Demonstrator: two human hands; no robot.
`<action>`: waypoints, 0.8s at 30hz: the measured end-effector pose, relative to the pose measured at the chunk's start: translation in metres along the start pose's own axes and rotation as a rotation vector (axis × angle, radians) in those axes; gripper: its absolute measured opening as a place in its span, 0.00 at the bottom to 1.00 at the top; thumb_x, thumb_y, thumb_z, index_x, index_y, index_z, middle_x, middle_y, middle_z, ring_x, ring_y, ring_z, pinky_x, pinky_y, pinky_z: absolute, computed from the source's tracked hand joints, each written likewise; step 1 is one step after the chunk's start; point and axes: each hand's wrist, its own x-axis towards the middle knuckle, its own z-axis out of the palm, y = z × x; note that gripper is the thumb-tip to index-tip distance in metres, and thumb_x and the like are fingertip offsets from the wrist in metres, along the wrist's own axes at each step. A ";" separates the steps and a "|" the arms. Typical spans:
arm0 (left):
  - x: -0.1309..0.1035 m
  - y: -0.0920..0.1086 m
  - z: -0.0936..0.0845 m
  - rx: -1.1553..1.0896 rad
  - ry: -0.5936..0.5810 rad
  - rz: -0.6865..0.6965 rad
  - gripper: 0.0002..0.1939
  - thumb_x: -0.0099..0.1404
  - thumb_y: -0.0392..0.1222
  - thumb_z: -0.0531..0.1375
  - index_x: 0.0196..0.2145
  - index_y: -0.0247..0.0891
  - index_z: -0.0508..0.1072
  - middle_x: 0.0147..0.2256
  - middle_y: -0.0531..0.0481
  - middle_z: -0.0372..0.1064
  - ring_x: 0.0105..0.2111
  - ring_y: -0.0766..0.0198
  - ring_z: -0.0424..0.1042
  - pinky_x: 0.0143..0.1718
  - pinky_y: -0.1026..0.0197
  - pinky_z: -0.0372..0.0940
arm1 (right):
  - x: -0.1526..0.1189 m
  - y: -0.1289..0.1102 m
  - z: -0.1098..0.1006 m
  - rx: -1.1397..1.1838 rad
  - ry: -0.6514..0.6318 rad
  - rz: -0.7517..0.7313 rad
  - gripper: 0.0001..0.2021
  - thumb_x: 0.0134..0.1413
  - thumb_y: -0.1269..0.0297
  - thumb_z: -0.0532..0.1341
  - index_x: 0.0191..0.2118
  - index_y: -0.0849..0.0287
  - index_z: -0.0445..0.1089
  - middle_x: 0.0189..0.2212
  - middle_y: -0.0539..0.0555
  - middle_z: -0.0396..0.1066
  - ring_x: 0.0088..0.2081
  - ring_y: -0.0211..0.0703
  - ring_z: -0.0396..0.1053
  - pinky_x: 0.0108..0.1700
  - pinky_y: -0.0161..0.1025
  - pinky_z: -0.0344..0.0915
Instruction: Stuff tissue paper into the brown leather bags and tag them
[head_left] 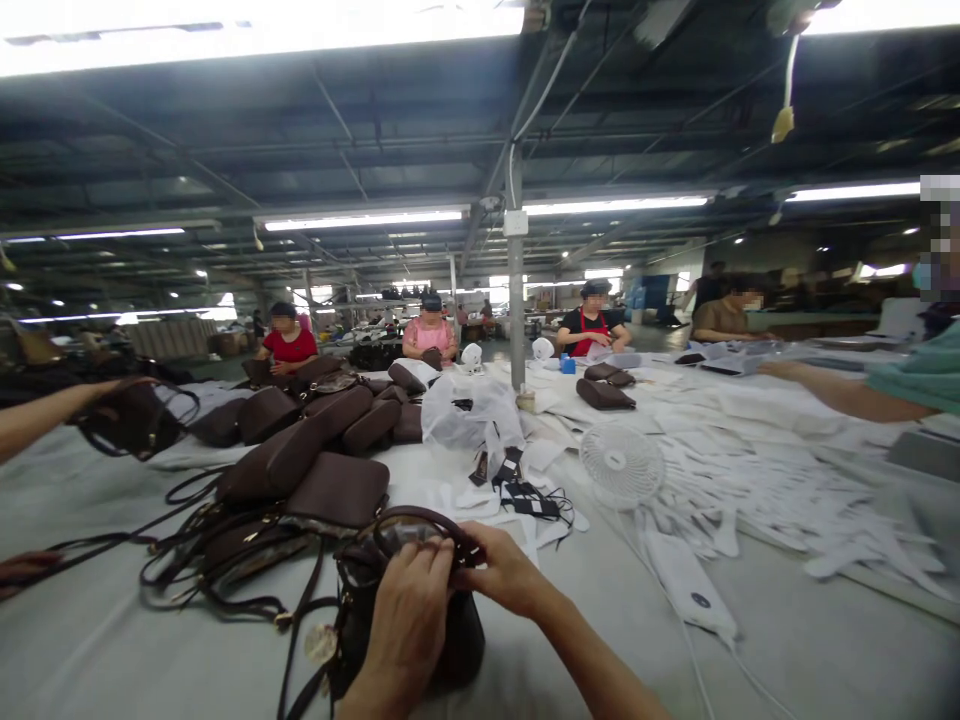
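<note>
Pale grey-white covered worktable (pixel 585 650) fills the foreground. Ctr-left: heap of dark-brown smooth bags w/ thin straps (pixel 330 490). Mid-table: crumpled translucent white plastic bag (pixel 472 415), flat black tags w/ cords (pixel 536 500) nr it. Right: round white caged fan (pixel 622 465), white oblong box w/ dark oval mark (pixel 690 585), lots of loose flat white pieces (pixel 780 490).

Room = big workshop, dark ceiling, long white tube lights (pixel 364 220), grey upright post (pixel 516 300) w/ white socket box (pixel 515 223). Far side: co-workers in red top (pixel 291 346), pink top (pixel 429 338), red apron over black (pixel 592 335), brown top (pixel 727 318). Left edge: another person's bare arm (pixel 45 415) reaches to a dark bag w/ handles (pixel 135 418); right edge: teal sleeve (pixel 919 370).

Very dark-brown handbag w/ looped top handle (pixel 463 640) is on the table, btm ctr, just beside the heap; round gold-toned disc (pixel 320 643) by its left side. L hand (pixel 409 610) lies across its front, fingers bent over the mouth; can't tell if they grip. R hand (pixel 495 570) is at the upper right edge, thumb & fingers narrow, pinching the rim nr the handle base.
</note>
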 end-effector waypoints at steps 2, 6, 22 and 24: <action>0.006 -0.001 -0.009 -0.014 -0.101 -0.032 0.15 0.63 0.28 0.53 0.44 0.37 0.72 0.42 0.43 0.75 0.45 0.50 0.70 0.47 0.50 0.65 | -0.005 -0.002 0.000 0.057 0.001 0.015 0.19 0.38 0.74 0.63 0.42 0.56 0.71 0.37 0.50 0.74 0.41 0.46 0.71 0.41 0.39 0.69; 0.012 -0.003 -0.026 -0.071 -0.194 -0.017 0.12 0.60 0.30 0.57 0.42 0.38 0.72 0.38 0.45 0.76 0.46 0.49 0.68 0.47 0.47 0.60 | -0.010 0.003 0.007 0.025 0.180 -0.002 0.15 0.37 0.77 0.58 0.35 0.57 0.69 0.32 0.50 0.70 0.35 0.43 0.70 0.37 0.37 0.69; 0.009 0.020 0.006 -0.056 0.163 -0.185 0.10 0.63 0.32 0.53 0.32 0.38 0.74 0.30 0.46 0.73 0.35 0.53 0.70 0.42 0.52 0.57 | -0.009 0.009 0.032 0.374 0.331 -0.209 0.27 0.43 0.75 0.59 0.53 0.52 0.62 0.47 0.55 0.70 0.46 0.46 0.72 0.53 0.48 0.66; 0.009 0.018 0.006 -0.069 0.175 -0.167 0.10 0.61 0.30 0.53 0.29 0.39 0.72 0.30 0.47 0.73 0.35 0.54 0.70 0.41 0.52 0.56 | -0.011 0.014 0.033 0.479 0.296 -0.180 0.31 0.44 0.72 0.62 0.56 0.50 0.58 0.53 0.56 0.67 0.54 0.49 0.67 0.58 0.50 0.61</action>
